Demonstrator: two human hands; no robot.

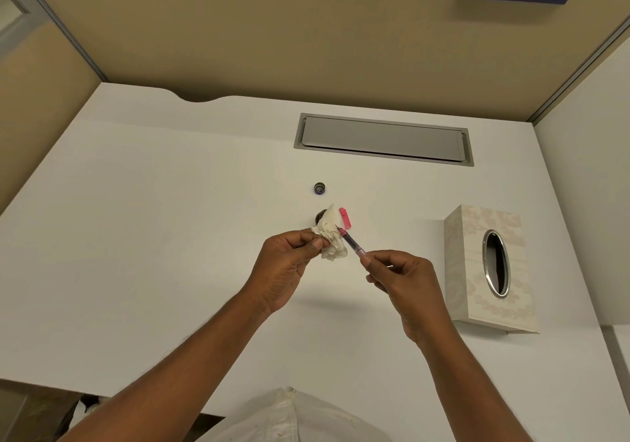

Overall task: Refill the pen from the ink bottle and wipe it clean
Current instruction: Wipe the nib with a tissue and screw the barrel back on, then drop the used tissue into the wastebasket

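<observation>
My left hand [289,257] pinches a crumpled white tissue [331,237] above the desk. My right hand [399,278] grips the back end of a pink transparent pen [351,243], whose dark nib points up-left and touches the tissue. The pink pen cap [345,218] lies on the desk just beyond the tissue. The ink bottle [319,217] stands behind the tissue and is mostly hidden by it. Its dark round lid [319,188] sits apart, farther back on the desk.
A patterned tissue box [477,271] with an oval metal-rimmed opening stands at the right. A grey cable hatch [383,139] is set into the white desk [153,220] at the back. Beige partition walls enclose the desk.
</observation>
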